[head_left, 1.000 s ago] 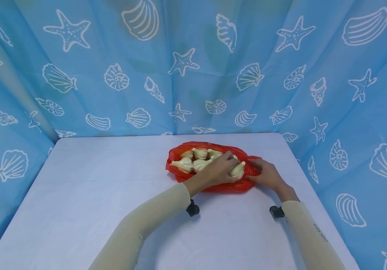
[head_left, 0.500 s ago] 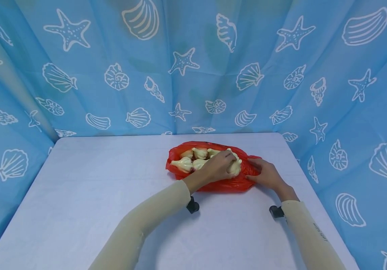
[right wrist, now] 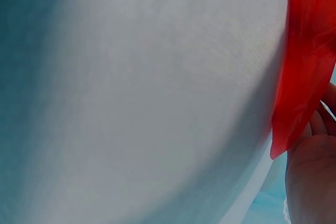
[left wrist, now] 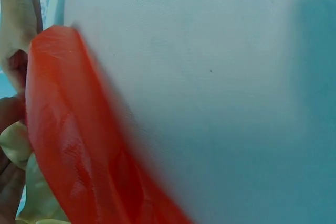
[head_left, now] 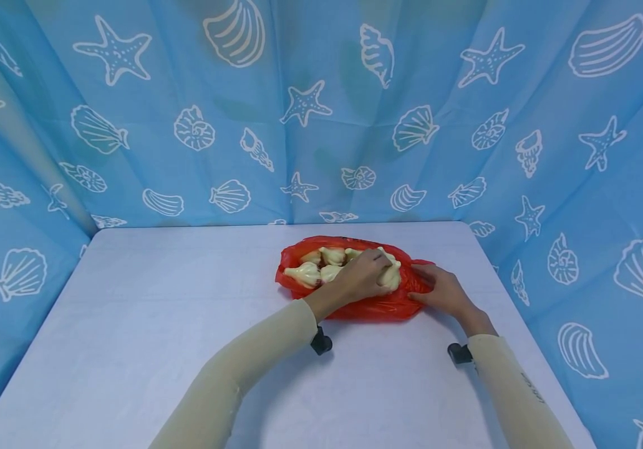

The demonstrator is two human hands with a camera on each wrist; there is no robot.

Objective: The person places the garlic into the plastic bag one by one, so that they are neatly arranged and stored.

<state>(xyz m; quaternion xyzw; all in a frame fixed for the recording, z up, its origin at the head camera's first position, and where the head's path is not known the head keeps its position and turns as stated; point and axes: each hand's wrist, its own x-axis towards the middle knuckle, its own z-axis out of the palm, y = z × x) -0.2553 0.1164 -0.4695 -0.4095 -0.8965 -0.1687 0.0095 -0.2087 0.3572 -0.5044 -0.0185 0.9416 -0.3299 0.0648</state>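
A red plastic bag (head_left: 372,313) lies spread on the table, its mouth turned upward. Pale garlic bulbs (head_left: 304,273), several of them, sit in rows inside it. My left hand (head_left: 363,275) reaches over the bag and holds a garlic bulb (head_left: 393,278) near its right end; the palm hides some bulbs beneath. At the bag's right end, my right hand (head_left: 446,290) grips the edge between thumb and fingers. The left wrist view shows the bag's side (left wrist: 73,140) with bulbs (left wrist: 39,195) behind it. In the right wrist view, the right hand (right wrist: 314,182) is against the red plastic.
A white-covered table (head_left: 158,324) bears the bag near its far edge. Blue curtain (head_left: 276,112) with shells and starfish rises behind and on both sides. A small dark camera (head_left: 321,342) is on the left wrist, another (head_left: 459,353) on the right.
The left hand has shifted the garlic bulb slightly left, setting it more upright among the others; over the last half second it barely moves. The right hand stays at the bag's end.
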